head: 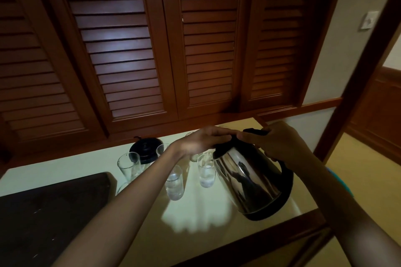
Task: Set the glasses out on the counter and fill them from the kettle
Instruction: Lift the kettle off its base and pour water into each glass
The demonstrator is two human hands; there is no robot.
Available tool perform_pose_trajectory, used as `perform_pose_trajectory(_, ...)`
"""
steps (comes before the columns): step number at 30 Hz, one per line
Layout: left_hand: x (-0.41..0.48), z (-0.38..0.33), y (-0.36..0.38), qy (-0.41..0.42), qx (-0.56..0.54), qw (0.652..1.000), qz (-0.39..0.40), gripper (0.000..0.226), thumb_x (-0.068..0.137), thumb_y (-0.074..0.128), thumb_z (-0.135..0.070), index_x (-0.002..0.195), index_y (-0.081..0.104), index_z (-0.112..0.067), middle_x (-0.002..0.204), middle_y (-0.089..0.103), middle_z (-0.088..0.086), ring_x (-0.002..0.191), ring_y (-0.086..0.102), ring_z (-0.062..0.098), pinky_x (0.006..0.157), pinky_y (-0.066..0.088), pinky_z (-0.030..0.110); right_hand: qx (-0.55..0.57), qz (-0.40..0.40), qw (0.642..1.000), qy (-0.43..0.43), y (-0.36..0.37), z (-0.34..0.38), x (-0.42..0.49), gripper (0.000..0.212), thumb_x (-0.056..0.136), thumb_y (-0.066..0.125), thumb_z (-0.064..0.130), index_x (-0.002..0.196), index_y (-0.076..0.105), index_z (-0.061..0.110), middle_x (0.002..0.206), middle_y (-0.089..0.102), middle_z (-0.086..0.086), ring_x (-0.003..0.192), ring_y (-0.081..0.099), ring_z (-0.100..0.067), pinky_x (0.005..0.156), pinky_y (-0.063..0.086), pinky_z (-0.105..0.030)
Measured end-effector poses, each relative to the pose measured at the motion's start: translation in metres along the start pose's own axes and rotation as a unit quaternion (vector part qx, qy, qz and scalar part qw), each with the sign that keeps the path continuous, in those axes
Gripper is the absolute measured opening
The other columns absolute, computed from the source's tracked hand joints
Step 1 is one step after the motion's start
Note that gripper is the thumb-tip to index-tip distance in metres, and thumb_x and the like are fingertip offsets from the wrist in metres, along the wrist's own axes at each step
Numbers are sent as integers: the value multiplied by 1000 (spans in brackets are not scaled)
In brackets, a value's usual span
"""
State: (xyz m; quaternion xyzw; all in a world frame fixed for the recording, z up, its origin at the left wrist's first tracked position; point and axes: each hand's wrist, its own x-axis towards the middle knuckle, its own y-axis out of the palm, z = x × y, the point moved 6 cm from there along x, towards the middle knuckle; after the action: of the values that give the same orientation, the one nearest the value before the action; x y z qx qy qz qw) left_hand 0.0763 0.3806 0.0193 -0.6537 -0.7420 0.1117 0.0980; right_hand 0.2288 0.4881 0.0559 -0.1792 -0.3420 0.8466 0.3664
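Kettle of polished steel with black base [249, 182] hangs tilted, right hand [280, 145] clamped on its handle, left hand [204, 140] flat on the lid, fingers together; keep the lid pressed, pouring slowly into the clear tumbler [206, 171] below those fingers.

Five glasses [206, 172], one kettle [249, 182]

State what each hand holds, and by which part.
The right hand grips the kettle by its black handle; the left hand rests flat on its lid, gripping nothing.
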Motion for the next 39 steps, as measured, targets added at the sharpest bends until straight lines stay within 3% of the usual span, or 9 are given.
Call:
perform_pose_trajectory(5, 2, -4, 1, -3, 11, 1000, -1, 39, 108, 46, -9, 146, 53, -4, 139, 64, 11, 122, 66, 14, 101, 53, 23, 14, -4, 1000, 5, -1, -4, -3, 62, 77, 73, 63, 93, 71, 3, 80, 72, -14, 65, 61, -19, 66, 48, -29)
perform_pose_trajectory(8, 4, -7, 2, -5, 52, 999, 0, 40, 107, 48, -13, 147, 53, -7, 144, 62, 10, 131, 60, 18, 109, 49, 26, 24, 3, 1000, 11, -4, -8, -8, 55, 81, 73, 58, 92, 70, 4, 68, 64, -7, 56, 55, -14, 56, 43, -23)
perform_pose_trajectory(17, 18, -9, 11, -18, 182, 983, -22, 39, 106, 53, -22, 145, 56, -16, 140, 60, -10, 122, 58, -4, 106, 44, 16, 125, 24, 991, 29, -8, -34, -15, 39, 82, 77, 44, 85, 69, 6, 63, 60, -6, 52, 51, -14, 57, 43, -26)
perform_pose_trajectory(24, 29, -36, 26, -1, 224, 974, -28, 40, 105, 54, -30, 144, 58, -20, 145, 61, -7, 130, 57, 4, 115, 43, 32, 206, 21, 978, 39, -29, -51, -14, 61, 57, 76, 53, 95, 73, 6, 75, 63, -12, 51, 48, -15, 50, 41, -26)
perform_pose_trajectory(27, 40, -48, 33, 8, 228, 973, -30, 41, 105, 54, -30, 143, 58, -16, 145, 61, -1, 132, 57, 11, 116, 43, 41, 202, 22, 978, 36, -43, -56, -10, 55, 59, 77, 52, 93, 73, 8, 72, 66, -9, 52, 51, -15, 52, 43, -26)
perform_pose_trajectory(29, 46, -55, 38, 14, 232, 972, -29, 39, 106, 53, -28, 142, 59, -14, 142, 64, 3, 130, 60, 17, 114, 44, 45, 190, 17, 981, 30, -52, -59, -7, 48, 66, 78, 50, 91, 73, 10, 77, 69, -17, 63, 57, -24, 57, 45, -29)
perform_pose_trajectory(32, 57, -62, 44, 17, 223, 974, -29, 37, 106, 53, -23, 141, 60, -11, 139, 66, 6, 127, 62, 19, 110, 44, 36, 179, 12, 984, 14, -65, -61, -2, 42, 68, 77, 51, 87, 75, 14, 89, 70, -30, 74, 59, -33, 61, 47, -32)
perform_pose_trajectory(36, 73, -67, 52, 28, 230, 972, -34, 36, 106, 53, -21, 140, 61, -13, 135, 68, 3, 116, 62, 6, 90, 45, 12, 175, 15, 984, 28, -76, -68, 6, 27, 77, 79, 43, 85, 72, 17, 73, 67, -12, 65, 57, -23, 63, 47, -33)
perform_pose_trajectory(39, 84, -65, 55, 30, 237, 970, -36, 34, 106, 53, -25, 139, 63, -21, 131, 70, 2, 117, 65, 14, 95, 50, 29, 167, 6, 986, 26, -83, -75, 16, 25, 80, 79, 38, 81, 70, 15, 62, 66, -3, 59, 59, -18, 68, 51, -36)
